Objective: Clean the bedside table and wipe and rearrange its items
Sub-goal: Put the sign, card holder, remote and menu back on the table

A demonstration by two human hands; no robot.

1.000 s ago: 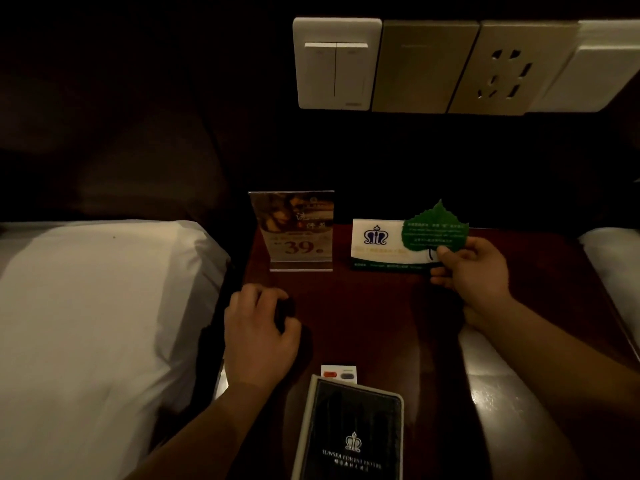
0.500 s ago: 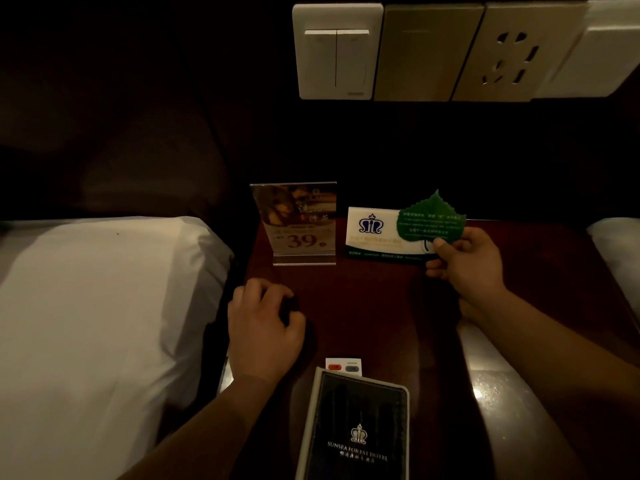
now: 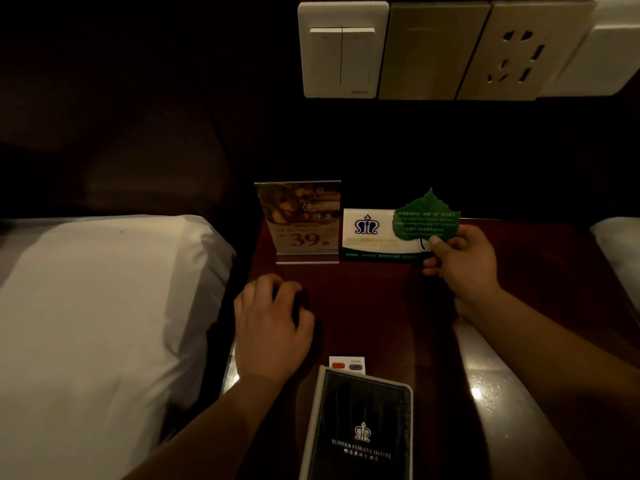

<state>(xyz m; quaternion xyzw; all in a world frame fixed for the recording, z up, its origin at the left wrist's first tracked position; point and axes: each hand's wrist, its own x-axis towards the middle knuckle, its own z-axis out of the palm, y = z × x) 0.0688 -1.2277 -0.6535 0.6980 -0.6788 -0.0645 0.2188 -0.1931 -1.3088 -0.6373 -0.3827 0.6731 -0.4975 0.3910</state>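
A dark red bedside table (image 3: 374, 299) stands between two beds. My right hand (image 3: 460, 261) pinches a green leaf-shaped card (image 3: 426, 220) by its stem, held upright in front of a white tent card (image 3: 367, 233) with a crown logo. An acrylic sign (image 3: 301, 223) reading "39" stands at the back left. My left hand (image 3: 270, 327) grips a dark object (image 3: 298, 303), mostly hidden, pressed on the tabletop's left part. A black hotel booklet (image 3: 360, 427) lies at the front, with a small white card (image 3: 346, 364) showing orange and blue marks peeking out behind it.
A white-sheeted bed (image 3: 104, 306) borders the table on the left; another bed's corner (image 3: 620, 251) is at the right. On the dark wall above are a double light switch (image 3: 341, 50) and a socket panel (image 3: 516, 53).
The view has shifted slightly. My right hand with the leaf card stays by the tent card; my left hand has barely moved on the tabletop.
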